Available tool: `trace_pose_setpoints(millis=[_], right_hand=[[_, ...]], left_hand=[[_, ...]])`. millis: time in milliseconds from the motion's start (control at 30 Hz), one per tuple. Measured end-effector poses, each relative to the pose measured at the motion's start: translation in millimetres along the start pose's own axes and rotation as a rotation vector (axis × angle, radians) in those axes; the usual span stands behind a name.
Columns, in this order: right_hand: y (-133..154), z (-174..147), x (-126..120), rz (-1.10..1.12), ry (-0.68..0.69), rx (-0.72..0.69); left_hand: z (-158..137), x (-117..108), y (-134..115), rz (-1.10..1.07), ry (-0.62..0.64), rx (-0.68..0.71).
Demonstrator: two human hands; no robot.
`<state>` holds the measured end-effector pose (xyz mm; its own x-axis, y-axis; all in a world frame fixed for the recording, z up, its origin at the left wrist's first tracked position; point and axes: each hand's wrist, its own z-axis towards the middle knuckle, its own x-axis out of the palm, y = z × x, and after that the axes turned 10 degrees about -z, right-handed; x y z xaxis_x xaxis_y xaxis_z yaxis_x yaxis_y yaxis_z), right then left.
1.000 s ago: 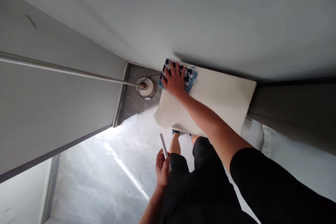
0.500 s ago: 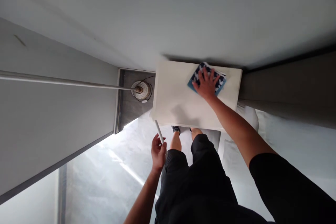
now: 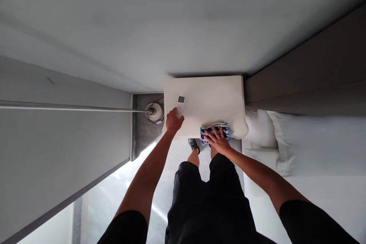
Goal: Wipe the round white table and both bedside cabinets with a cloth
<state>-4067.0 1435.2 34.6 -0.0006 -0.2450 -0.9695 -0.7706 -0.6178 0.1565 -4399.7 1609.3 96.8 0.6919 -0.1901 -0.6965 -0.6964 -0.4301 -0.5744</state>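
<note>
My left hand (image 3: 174, 121) is closed around a white remote control (image 3: 180, 106), an air-conditioner type with a dark screen. The remote is over the left part of a cream-white bedside table (image 3: 208, 95), its screen end pointing at the wall; I cannot tell whether it touches the top. At the table's front edge, my right hand (image 3: 219, 142) lies with spread fingers on a folded navy-and-white patterned towel (image 3: 227, 131) with light blue edging. Part of the towel reaches past that edge.
A floor lamp's round base (image 3: 156, 112) with a coiled cord and a long pole (image 3: 85, 107) stands left of the table. A bed with pale pillows (image 3: 261, 129) and a dark headboard (image 3: 309, 65) is at the right. The wall (image 3: 200, 26) runs behind.
My right hand and the towel have moved from the table's back right to its front edge. My left hand has brought the remote from beside my leg up over the tabletop.
</note>
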Motion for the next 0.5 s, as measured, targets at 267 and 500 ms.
trace_pose_setpoints(millis=[267, 500], right_hand=[[19.2, -5.7, 27.7, -0.094, -0.176, 0.131], [39.6, 0.6, 30.5, -0.048, -0.185, 0.360]], left_hand=[[31.8, 9.0, -32.0, 0.172, 0.000, -0.037], [30.5, 10.2, -24.2, 0.150, -0.046, 0.047]])
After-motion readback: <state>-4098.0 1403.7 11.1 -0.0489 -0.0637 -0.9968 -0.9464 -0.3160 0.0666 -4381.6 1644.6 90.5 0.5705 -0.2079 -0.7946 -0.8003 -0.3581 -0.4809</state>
